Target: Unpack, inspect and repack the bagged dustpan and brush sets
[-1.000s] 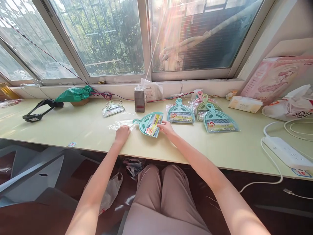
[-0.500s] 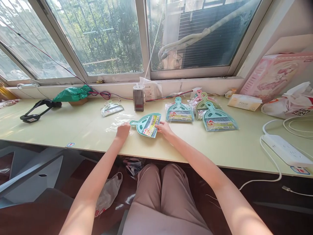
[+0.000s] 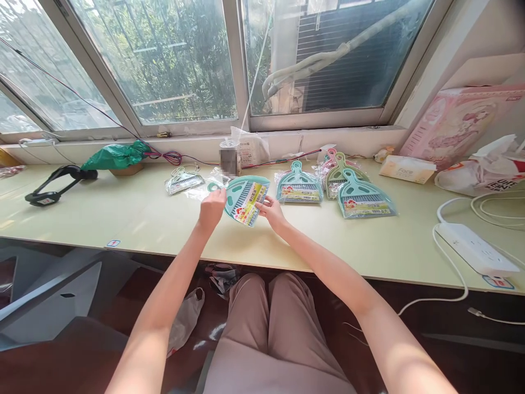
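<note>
Between my hands is a turquoise dustpan (image 3: 233,198) with a small brush set in it and a printed label (image 3: 251,200) across the bristles. My left hand (image 3: 213,209) is closed round the dustpan's handle end, whose looped tip shows behind my fingers. At the wide side, my right hand (image 3: 271,212) pinches the edge beside the label. The dustpan is raised a little and tilted toward me. A crumpled clear plastic wrapper (image 3: 197,192) lies behind my left hand.
Wrapped dustpan sets, including a turquoise one (image 3: 300,183) and another turquoise one (image 3: 365,197), lie to the right. A pale set (image 3: 183,180), a drink cup (image 3: 228,158) and a black headset-like frame (image 3: 53,189) stand farther left. A power strip (image 3: 476,249) sits near the right edge.
My left hand has moved from the wrapper beside the handle onto the dustpan's handle end. The dustpan has come up off the table and tilted. The wrapper now lies farther back.
</note>
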The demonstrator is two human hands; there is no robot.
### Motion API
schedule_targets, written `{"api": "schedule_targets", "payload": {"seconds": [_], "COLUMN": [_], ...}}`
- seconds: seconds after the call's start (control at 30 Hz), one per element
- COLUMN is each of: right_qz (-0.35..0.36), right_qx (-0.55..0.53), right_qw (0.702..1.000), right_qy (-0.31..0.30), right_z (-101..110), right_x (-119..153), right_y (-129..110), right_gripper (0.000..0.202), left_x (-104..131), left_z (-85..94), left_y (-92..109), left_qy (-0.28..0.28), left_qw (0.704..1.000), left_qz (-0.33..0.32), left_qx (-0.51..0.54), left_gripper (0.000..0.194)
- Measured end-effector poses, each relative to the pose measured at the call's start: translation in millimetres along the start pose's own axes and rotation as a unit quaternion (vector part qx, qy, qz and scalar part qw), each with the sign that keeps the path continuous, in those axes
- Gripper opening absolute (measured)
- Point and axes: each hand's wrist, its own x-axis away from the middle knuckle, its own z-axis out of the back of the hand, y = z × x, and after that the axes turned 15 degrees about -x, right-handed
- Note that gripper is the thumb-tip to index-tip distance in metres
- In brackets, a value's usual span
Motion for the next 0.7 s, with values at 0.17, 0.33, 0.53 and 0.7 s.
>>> {"api": "schedule_targets", "payload": {"seconds": [0.17,0.33,0.53,0.7], "right_qz": [-0.005,0.035,0.061,0.13], "right_qx": [-0.021,-0.071,-0.085,-0.069], "right_qw": [1.0,0.997,0.994,0.983], "right_qy": [0.002,0.023,0.044,0.113], "right_z": [5,5,5,12], "right_x": [-5,-8,-10,-13], "right_y": [0,-3,-8,-18], "right_gripper": [0.041,0.044,0.043,0.037], "left_x": [1,-1,-22,-11], "left_z": [-1.7,12.1,13.4,8.4], "left_y": [30,44,78,116], "left_qy": [0.095,0.174,-0.005,-0.068], "left_qw": [0.976,0.882,0.586,0.493], "left_qz": [-0.056,0.199,0.321,0.274], "left_qx": [0.189,0.389,0.744,0.823], "left_gripper": [0.029,0.07,0.07,0.051]}}
